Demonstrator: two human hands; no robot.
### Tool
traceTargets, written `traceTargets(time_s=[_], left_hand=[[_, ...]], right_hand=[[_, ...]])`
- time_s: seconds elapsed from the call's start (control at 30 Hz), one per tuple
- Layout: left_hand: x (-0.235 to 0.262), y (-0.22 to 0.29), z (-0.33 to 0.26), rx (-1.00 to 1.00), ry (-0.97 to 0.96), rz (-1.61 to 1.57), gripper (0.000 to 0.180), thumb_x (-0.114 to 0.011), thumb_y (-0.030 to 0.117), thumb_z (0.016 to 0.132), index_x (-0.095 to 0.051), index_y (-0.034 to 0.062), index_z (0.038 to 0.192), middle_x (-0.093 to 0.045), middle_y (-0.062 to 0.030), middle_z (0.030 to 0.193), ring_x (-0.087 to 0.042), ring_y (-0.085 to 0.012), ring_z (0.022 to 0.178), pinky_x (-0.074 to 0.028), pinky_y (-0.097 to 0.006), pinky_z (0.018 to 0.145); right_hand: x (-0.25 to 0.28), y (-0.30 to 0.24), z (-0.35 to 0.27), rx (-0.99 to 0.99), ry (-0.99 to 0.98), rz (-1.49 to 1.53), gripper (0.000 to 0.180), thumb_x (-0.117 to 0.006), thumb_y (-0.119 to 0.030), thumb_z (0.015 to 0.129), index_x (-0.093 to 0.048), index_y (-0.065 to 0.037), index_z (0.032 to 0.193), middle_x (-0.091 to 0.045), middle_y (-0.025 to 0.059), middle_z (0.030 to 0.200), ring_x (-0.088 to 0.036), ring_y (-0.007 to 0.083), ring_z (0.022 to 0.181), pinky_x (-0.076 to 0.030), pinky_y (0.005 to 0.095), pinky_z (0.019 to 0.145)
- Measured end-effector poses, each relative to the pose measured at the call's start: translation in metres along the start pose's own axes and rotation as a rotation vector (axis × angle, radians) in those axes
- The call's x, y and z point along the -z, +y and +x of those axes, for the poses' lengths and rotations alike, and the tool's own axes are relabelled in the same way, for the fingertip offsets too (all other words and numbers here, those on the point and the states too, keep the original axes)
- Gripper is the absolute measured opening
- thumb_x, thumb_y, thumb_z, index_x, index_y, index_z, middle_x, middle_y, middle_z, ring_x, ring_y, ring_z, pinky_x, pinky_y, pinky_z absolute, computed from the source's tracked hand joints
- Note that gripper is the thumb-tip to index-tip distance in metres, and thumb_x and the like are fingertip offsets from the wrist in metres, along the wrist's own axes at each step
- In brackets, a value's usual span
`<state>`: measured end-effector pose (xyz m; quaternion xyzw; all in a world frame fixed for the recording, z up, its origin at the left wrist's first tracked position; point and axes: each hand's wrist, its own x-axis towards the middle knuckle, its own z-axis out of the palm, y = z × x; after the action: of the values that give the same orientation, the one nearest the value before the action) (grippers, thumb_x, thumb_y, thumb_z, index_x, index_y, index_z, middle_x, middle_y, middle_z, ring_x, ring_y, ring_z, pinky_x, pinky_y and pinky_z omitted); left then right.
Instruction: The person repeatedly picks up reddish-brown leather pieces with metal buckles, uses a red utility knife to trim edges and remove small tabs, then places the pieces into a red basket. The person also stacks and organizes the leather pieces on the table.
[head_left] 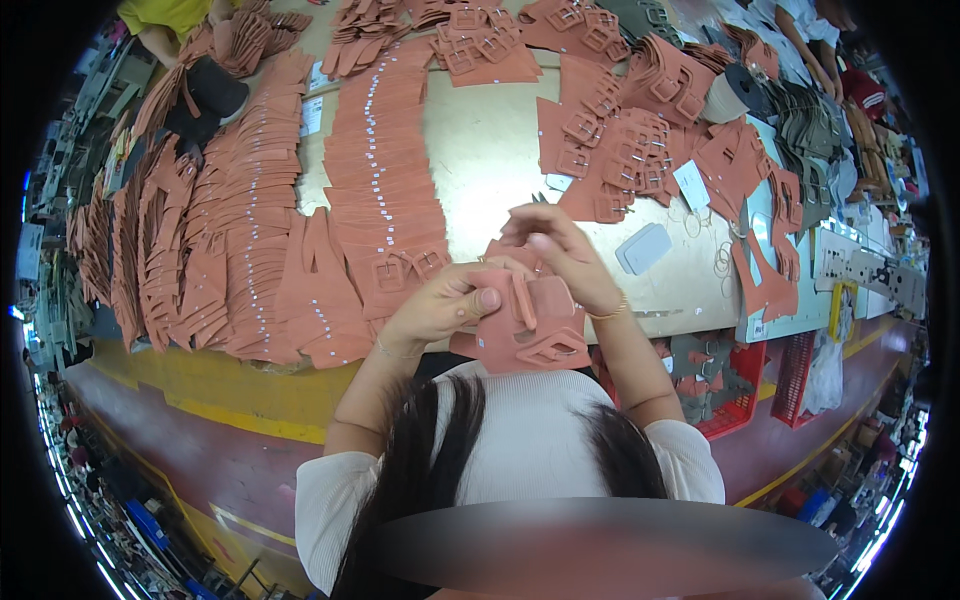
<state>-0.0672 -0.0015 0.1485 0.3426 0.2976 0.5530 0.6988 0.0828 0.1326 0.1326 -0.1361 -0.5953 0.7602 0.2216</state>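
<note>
My left hand (447, 303) pinches a terracotta leather piece (500, 345) between thumb and fingers, just above my lap at the table's near edge. The piece has a narrow strap across it and a cut-out slot at its lower right. At its far side my right hand (575, 258) is closed, fingers curled and thumb bent in. Whatever lies in the right fingers is hidden, though some terracotta leather shows beneath them. Just left of my hands, a leather-covered buckle (390, 272) lies on more leather pieces.
Long overlapping rows of terracotta pieces (385, 150) cover the table's left. Buckled straps (635, 150) are heaped at the right, near a pale card stack (643, 248) and a thread cone (728, 95). A red crate (745, 390) stands below the table's right. Other people work across the table.
</note>
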Motion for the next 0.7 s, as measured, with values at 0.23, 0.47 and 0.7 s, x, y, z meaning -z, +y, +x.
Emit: traceTargets(time_s=[0.23,0.47,0.7], left_hand=[[0.001,-0.01,0.0,0.035,0.19,-0.009,0.041,-0.057,0.036,0.095,-0.061,-0.0002,0.116,-0.059,-0.0063,0.116,-0.055,-0.0158,0.11,-0.044,-0.031,0.096],[0.006,-0.025,0.0,-0.025,0.201,-0.009,0.051,-0.055,0.039,0.096,-0.054,-0.0002,0.128,-0.062,-0.0059,0.114,-0.057,-0.0136,0.108,-0.045,-0.03,0.094],[0.003,-0.026,0.005,-0.107,0.194,-0.085,0.046,-0.053,0.038,0.097,-0.054,0.001,0.126,-0.061,-0.0027,0.109,-0.056,-0.012,0.106,-0.046,-0.029,0.091]], right_hand=[[0.008,-0.018,-0.003,0.049,-0.146,0.203,0.02,-0.07,-0.021,0.086,-0.06,-0.003,0.084,-0.052,0.009,0.111,-0.051,0.017,0.104,-0.044,0.0311,0.092],[-0.013,-0.014,-0.006,0.056,0.077,0.124,0.016,-0.065,-0.009,0.089,-0.051,-0.003,0.085,-0.049,0.0067,0.103,-0.052,0.0124,0.097,-0.046,0.0271,0.087],[-0.001,-0.008,-0.012,0.048,0.076,0.152,0.014,-0.066,-0.015,0.088,-0.06,-0.003,0.092,-0.053,0.0093,0.113,-0.052,0.0177,0.104,-0.042,0.0326,0.095]])
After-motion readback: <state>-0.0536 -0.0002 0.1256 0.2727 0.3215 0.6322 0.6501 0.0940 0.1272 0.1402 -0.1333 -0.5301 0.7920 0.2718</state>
